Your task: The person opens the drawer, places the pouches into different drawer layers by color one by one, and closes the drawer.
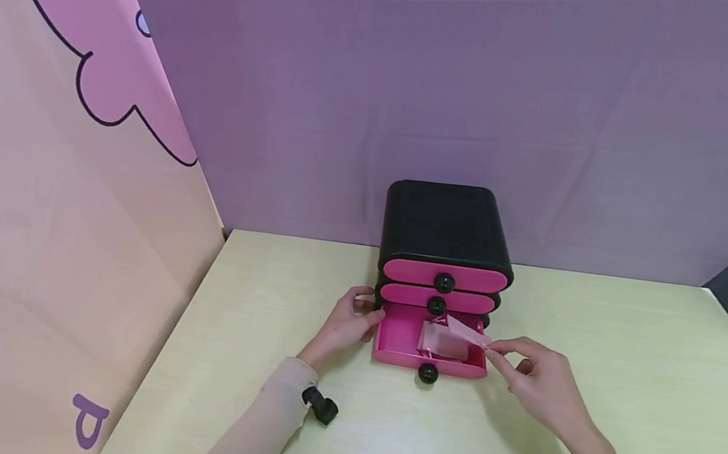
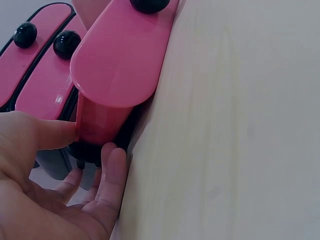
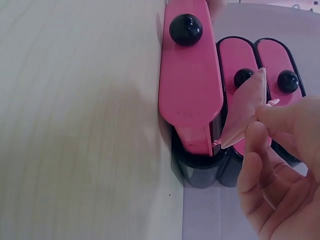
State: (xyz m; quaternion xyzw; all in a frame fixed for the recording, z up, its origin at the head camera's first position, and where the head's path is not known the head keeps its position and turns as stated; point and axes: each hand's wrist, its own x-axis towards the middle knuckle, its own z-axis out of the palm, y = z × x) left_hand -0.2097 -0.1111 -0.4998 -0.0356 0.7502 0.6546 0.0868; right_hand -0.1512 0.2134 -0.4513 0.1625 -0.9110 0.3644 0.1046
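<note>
A small black cabinet (image 1: 445, 222) with three pink drawers and black knobs stands on the pale table. Its bottom drawer (image 1: 394, 338) is pulled out, and pink folded items lie inside. My right hand (image 1: 533, 380) pinches a pale pink packet (image 1: 466, 331) by its end, over the drawer's right side; the same packet (image 3: 245, 107) shows between thumb and forefinger in the right wrist view. My left hand (image 1: 346, 324) steadies the cabinet's left side, thumb on the pulled-out drawer (image 2: 115, 65) and fingers (image 2: 107, 175) by the black base.
The two upper drawers (image 1: 444, 276) are closed. A purple cloth backdrop hangs behind the cabinet and a pink cartoon panel (image 1: 32, 176) walls off the left. The pale wooden table (image 1: 630, 354) spreads to both sides and toward me.
</note>
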